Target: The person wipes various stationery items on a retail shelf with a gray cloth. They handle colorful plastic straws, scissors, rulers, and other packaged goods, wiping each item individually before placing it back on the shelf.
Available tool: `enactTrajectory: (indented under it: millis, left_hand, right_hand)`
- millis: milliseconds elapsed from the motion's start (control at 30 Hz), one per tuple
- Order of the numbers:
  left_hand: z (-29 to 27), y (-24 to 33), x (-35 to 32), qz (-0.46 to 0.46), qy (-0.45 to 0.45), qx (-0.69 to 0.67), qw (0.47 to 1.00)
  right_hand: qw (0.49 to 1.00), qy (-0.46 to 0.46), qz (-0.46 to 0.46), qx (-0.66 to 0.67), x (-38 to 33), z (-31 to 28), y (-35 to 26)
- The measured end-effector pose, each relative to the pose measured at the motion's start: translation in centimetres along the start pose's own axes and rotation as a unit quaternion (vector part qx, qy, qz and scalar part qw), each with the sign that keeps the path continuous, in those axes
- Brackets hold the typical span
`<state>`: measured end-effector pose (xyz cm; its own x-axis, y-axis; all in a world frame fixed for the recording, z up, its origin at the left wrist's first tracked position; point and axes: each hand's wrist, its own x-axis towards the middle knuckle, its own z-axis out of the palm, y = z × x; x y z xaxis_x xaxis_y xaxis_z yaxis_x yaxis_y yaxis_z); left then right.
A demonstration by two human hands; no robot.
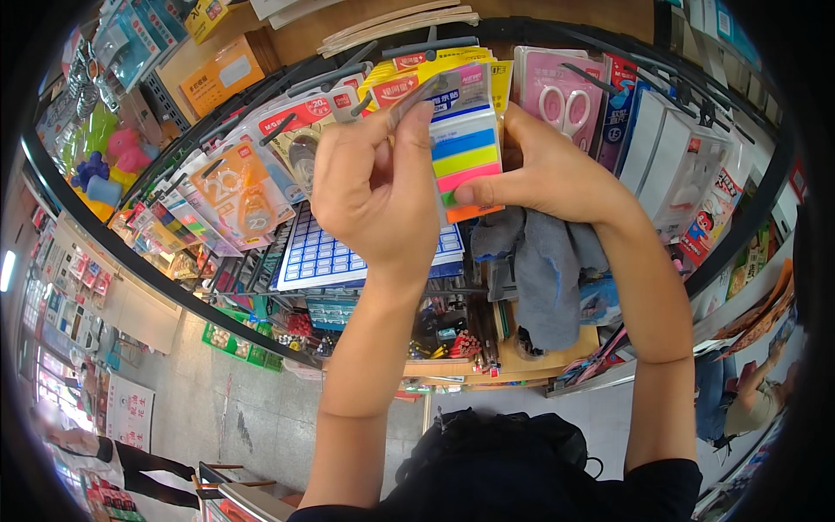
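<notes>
Both the left hand [374,187] and the right hand [548,170] pinch a pack of coloured sticky tabs [465,148], a grey cloth [544,261] hanging under the right.

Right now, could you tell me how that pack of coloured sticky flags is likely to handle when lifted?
The sticky-flag pack looks thin and flat, so probably light. Its clear wrap seems glossy, perhaps slippery; the left hand and right hand both pinch it. It may flex slightly.

my two bare forearms coming up from the bottom edge, left hand [376,187] and right hand [557,174] showing no rings, watch or gloves, me wearing a black short-sleeved top, dark sleeve edge sitting at my right upper arm, nothing else on
</notes>
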<state>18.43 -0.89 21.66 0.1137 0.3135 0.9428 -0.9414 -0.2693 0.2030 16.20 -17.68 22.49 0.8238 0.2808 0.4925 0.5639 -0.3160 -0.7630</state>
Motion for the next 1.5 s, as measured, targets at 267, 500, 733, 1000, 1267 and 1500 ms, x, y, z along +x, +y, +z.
enactTrajectory:
  millis: [267,500,733,1000,1267,1500]
  left_hand:
    - [-0.8,1.1,0.3,-0.239,-0.025,-0.145,0.96]
    - [-1.0,1.3,0.4,-0.247,-0.048,-0.168,0.953]
    - [-1.5,1.0,0.5,-0.25,-0.07,-0.175,0.95]
    - [-2.0,1.0,0.4,-0.268,-0.101,-0.228,0.93]
    - [-2.2,1.0,0.3,-0.278,-0.119,-0.232,0.925]
    - [-1.7,1.2,0.1,-0.079,-0.059,-0.098,0.99]
  right_hand:
    - [1.0,0.007,0.003,0.009,-0.7,0.4,-0.8]
    - [1.0,0.008,0.003,0.011,-0.8,0.5,-0.6]
    - [0.983,0.149,-0.05,-0.097,-2.0,1.3,-0.9]
    - [0.954,0.256,-0.143,-0.064,-1.6,1.7,-1.9]
    - [0.955,0.214,-0.139,-0.151,-1.7,1.3,-2.6]
    - [0.943,0.232,-0.188,-0.15,-1.7,1.8,-2.4]
